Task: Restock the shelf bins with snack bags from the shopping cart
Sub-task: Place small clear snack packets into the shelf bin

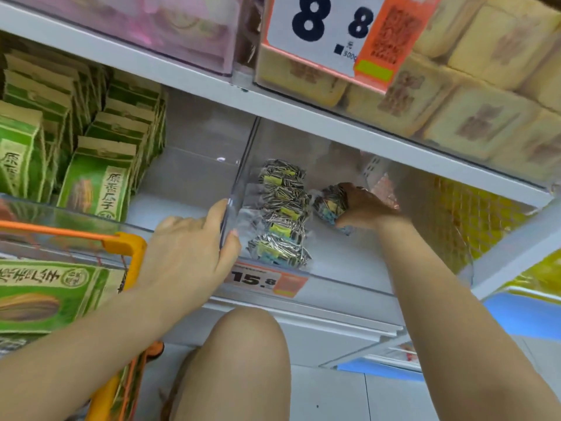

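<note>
One row of sunflower-seed bags [280,214] is already stocked in the clear bin [349,278], another bag [329,205] is gripped inside by the right hand [364,208], the divider [232,202] is pinched by the left hand [194,247], and most bin space is judged unfilled.

- The white shelf [306,317] runs across the middle of the picture, from the left edge down toward the lower right.
- A clear bin [349,284] sits on it, in the middle of the picture. Inside, a row of small shiny seed bags [280,217] lies along the bin's left wall, and one more small bag [329,205] lies just beside the row, to its right.
- A price tag [264,279] reading 15.8 is stuck on the front of the bin.
- On the left of the picture, green snack bags [97,183] stand upright in rows on the same shelf.
- At the top, another white shelf [182,77] holds a pink bin [170,28] and yellow packs [473,117].
- The grey floor [349,396] shows at the bottom.
</note>
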`<action>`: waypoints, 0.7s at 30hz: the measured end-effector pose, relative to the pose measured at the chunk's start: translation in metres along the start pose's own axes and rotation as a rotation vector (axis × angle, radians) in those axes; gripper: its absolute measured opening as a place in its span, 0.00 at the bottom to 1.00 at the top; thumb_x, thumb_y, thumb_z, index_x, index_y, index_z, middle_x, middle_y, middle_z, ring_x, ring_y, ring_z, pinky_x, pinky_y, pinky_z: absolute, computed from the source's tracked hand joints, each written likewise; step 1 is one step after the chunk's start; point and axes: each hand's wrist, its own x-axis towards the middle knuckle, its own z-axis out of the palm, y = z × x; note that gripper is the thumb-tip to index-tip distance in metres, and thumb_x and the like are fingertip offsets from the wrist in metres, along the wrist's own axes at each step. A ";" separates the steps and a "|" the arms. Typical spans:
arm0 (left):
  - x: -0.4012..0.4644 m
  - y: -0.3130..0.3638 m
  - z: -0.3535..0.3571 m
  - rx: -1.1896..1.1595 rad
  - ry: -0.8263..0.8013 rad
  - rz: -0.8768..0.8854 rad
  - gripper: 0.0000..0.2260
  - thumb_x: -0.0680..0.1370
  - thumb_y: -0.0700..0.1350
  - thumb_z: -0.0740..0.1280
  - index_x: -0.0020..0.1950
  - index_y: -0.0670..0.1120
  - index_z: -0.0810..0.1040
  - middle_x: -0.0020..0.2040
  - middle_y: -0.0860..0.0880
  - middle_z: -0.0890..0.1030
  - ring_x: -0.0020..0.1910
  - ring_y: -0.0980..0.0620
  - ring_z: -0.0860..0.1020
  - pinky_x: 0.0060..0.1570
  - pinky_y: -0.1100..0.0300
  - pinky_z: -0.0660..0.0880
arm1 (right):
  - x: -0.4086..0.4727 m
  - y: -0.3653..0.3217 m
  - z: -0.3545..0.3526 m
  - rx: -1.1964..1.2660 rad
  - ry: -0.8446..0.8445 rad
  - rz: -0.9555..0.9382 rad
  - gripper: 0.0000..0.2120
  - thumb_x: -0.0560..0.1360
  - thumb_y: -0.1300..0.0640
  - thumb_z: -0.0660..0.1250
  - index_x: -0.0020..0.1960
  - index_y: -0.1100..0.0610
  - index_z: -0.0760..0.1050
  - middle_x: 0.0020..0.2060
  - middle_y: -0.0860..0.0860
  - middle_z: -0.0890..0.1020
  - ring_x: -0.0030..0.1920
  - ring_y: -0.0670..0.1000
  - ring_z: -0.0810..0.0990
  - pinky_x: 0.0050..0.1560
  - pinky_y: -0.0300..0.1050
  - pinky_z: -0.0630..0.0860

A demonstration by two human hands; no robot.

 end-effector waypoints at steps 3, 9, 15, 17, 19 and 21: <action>0.000 0.001 -0.001 -0.015 0.009 0.004 0.22 0.76 0.49 0.55 0.59 0.34 0.75 0.23 0.49 0.68 0.23 0.44 0.72 0.34 0.55 0.71 | 0.002 0.010 0.012 0.063 0.120 0.057 0.45 0.65 0.58 0.74 0.76 0.47 0.54 0.67 0.58 0.65 0.66 0.62 0.69 0.66 0.54 0.70; -0.001 0.000 0.000 -0.033 0.015 0.036 0.21 0.76 0.48 0.55 0.59 0.34 0.74 0.26 0.54 0.59 0.23 0.45 0.69 0.32 0.56 0.67 | 0.000 0.020 0.011 0.204 0.317 0.145 0.44 0.67 0.50 0.77 0.75 0.56 0.56 0.68 0.60 0.68 0.67 0.61 0.70 0.61 0.51 0.70; -0.001 0.000 -0.001 -0.046 0.015 0.038 0.20 0.76 0.48 0.56 0.57 0.35 0.75 0.26 0.55 0.57 0.23 0.45 0.69 0.33 0.56 0.69 | 0.007 0.030 0.014 0.302 0.285 0.240 0.39 0.68 0.54 0.77 0.71 0.59 0.60 0.66 0.60 0.72 0.66 0.61 0.70 0.58 0.50 0.70; -0.001 0.000 0.000 -0.054 0.024 0.043 0.20 0.76 0.48 0.56 0.57 0.35 0.74 0.26 0.55 0.56 0.22 0.46 0.67 0.33 0.56 0.69 | 0.008 0.033 0.017 0.285 0.278 0.253 0.37 0.68 0.54 0.77 0.69 0.60 0.61 0.65 0.59 0.74 0.64 0.61 0.73 0.52 0.47 0.69; -0.001 0.000 0.000 -0.059 0.032 0.051 0.19 0.76 0.48 0.55 0.57 0.35 0.74 0.26 0.55 0.55 0.23 0.48 0.61 0.32 0.56 0.68 | 0.008 0.032 0.020 0.237 0.308 0.220 0.35 0.68 0.55 0.76 0.69 0.60 0.63 0.63 0.59 0.75 0.63 0.60 0.74 0.48 0.44 0.66; -0.001 0.000 0.000 -0.062 0.035 0.055 0.19 0.76 0.48 0.55 0.57 0.35 0.74 0.25 0.56 0.55 0.25 0.49 0.59 0.32 0.56 0.67 | 0.008 0.030 0.022 0.212 0.327 0.166 0.37 0.69 0.56 0.75 0.71 0.59 0.60 0.65 0.59 0.75 0.63 0.60 0.74 0.49 0.43 0.67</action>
